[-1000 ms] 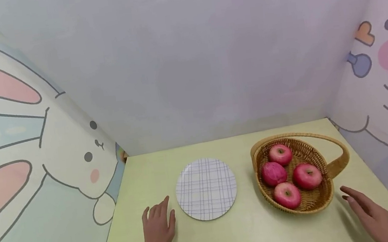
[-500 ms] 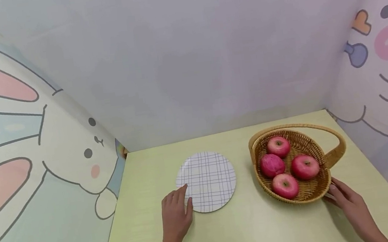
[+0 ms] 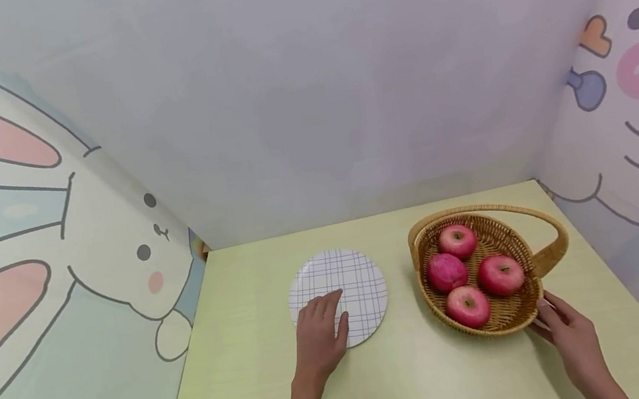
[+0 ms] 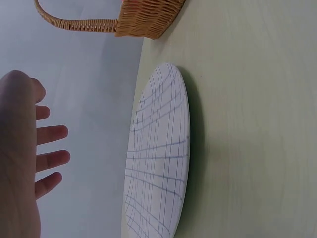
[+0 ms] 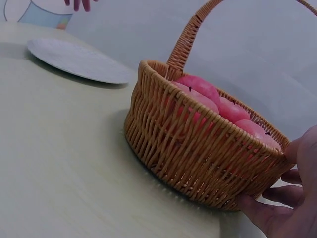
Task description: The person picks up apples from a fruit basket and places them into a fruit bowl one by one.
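Note:
My left hand (image 3: pixel 320 339) hovers over the near part of a round white plate (image 3: pixel 360 287) with blue crossing lines, fingers extended and holding nothing. In the left wrist view, a gap shows between the fingers (image 4: pixel 52 134) and the plate. At the right, my right hand (image 3: pixel 572 335) holds the near right side of a brown wicker basket (image 3: pixel 424 300), its thumb at the rim and its fingers against the woven wall. Inside the basket lie three red-pink apples (image 3: pixel 468 307) and a darker pink, rough-skinned round thing (image 3: pixel 447 272). The basket's tall handle (image 3: pixel 494 207) arches over its far side.
Both plate and basket stand on a pale yellow-green table (image 3: pixel 238 316). A grey backdrop (image 3: pixel 306 94) rises behind it. Side panels carry a cartoon rabbit (image 3: pixel 118 264) at the left and a white cartoon figure (image 3: pixel 635 140) at the right.
The left hand has moved right, from beside the plate to over it. My right hand has moved left from beside the basket and taken hold of its side.

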